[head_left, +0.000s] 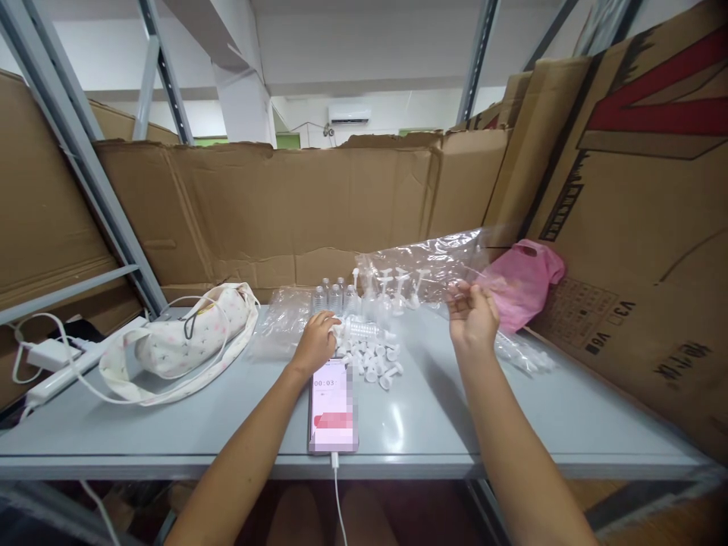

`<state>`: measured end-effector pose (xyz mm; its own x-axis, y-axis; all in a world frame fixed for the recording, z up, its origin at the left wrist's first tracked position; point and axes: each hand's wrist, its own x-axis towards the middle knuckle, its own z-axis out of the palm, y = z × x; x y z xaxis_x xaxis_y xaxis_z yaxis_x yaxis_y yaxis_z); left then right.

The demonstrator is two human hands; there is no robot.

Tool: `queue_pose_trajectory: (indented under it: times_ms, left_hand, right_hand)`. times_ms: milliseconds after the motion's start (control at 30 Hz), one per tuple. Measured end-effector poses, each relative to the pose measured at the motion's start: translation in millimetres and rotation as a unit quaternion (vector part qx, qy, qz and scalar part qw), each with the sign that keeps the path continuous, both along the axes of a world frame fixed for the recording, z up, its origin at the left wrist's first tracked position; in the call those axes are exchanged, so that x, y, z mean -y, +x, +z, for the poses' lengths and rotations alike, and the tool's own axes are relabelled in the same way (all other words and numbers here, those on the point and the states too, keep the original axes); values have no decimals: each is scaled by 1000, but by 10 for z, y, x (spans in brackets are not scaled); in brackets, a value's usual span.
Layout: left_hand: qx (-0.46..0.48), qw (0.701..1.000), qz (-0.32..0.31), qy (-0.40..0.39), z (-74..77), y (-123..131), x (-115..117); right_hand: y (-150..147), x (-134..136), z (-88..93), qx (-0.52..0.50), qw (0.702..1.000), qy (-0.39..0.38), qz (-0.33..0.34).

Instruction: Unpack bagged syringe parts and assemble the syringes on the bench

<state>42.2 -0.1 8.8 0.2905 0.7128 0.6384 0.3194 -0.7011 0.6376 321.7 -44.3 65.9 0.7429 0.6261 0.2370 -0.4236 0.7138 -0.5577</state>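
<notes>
My left hand [315,343] rests low over the table, fingers reaching out at the end of a clear ribbed bottle [367,330] that lies on its side. Whether the fingertips touch the bottle, I cannot tell. A raised clear plastic bag [437,262] is pinched between the fingers of my right hand [473,309]. Behind the lying bottle stand several clear bottles [335,296] and a group of bottles with white pump tops [400,292], partly seen through the bag. Loose white plastic caps or nozzles [372,360] form a pile in front.
A phone [333,409] showing a timer lies at the front, its cable hanging over the edge. At left are a white patterned cloth bag [182,341] and a power strip [85,364]. A pink plastic bag [520,284] sits at right, and cardboard walls [307,197] enclose the table.
</notes>
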Motion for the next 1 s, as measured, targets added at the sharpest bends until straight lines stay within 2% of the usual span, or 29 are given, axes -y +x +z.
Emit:
queue_pose_trajectory:
  times_ms: [100, 167, 233, 300, 400, 567, 667, 833, 900, 1000]
  left_hand:
    - [85, 996, 12, -36, 83, 20, 57]
    - [168, 981, -5, -94, 138, 20, 85]
    - [237, 954, -60, -175, 187, 5, 109]
    - [273, 916, -143, -257, 230, -21, 139]
    - [262, 872, -249, -329, 288, -64, 201]
    - [202, 847, -332, -362, 354, -106, 288]
    - [167, 864, -315, -355, 333, -96, 285]
    - [138, 909, -191, -342, 234, -30, 202]
    - [153, 919, -153, -331, 219, -7, 176]
    - [212, 924, -116, -297, 228, 14, 167]
  right_hand:
    - [-66, -42, -43, 18, 996, -42, 82]
    - [-139, -70, -77, 49, 985, -83, 146]
    - [-221, -92, -113, 80, 970, -123, 195]
    - [-290, -105, -145, 107, 958, -149, 219]
    - [-324, -115, -175, 118, 959, -154, 208]
    - [-252, -136, -201, 111, 973, -142, 144]
    - [-239, -145, -213, 119, 974, -138, 137]
    - [-277, -121, -187, 140, 973, -119, 138]
    - [-295, -99, -159, 141, 973, -101, 151]
    - [-352, -55, -129, 165, 958, -96, 214]
